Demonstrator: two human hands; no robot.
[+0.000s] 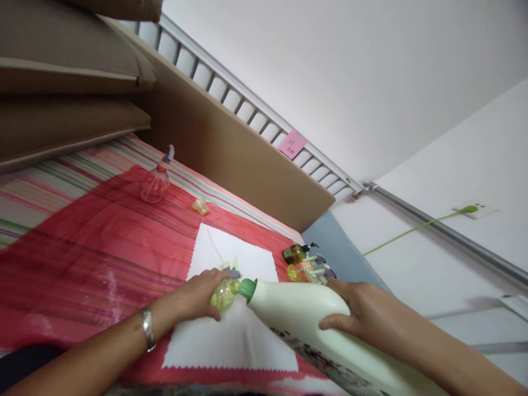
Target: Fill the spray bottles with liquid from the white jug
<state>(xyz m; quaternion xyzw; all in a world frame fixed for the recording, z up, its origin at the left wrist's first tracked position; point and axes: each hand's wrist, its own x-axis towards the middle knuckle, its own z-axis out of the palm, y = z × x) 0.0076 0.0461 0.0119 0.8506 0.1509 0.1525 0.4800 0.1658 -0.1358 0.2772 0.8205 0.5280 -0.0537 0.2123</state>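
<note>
Low in the centre of the frame, two bare hands bring two bottles together, mouth to mouth. The large bottle (303, 308) is smooth, opaque, pale green plastic, printed with a dark floral pattern; it tilts far over on the right, its rounded green spout (247, 289) aimed left. That spout meets the neck of a small bottle (225, 296), see-through yellow, rounded and ridged. Both sit above a white sheet (229, 349) with zigzag edges, laid on a glossy, wrinkled, translucent red sheet (152, 236) over striped fabric (88, 170). The small bottle lies between the fingers and thumb of the left hand (206, 294), clasped around its body, with the neck free; a silvery bracelet (148, 329) circles that wrist. The right hand (357, 308) grips the big bottle's body, thumb along the near side and the other fingers over the top, well back from the spout. Just behind the small bottle rests a grey and pale-yellow pump top (231, 270). Left of centre I see a round, clear pinkish bottle (155, 186) with a grey head, then a small pale-yellow piece (201, 206). Right of centre, a dark green pump bottle (293, 253) heads a little cluster.
</note>
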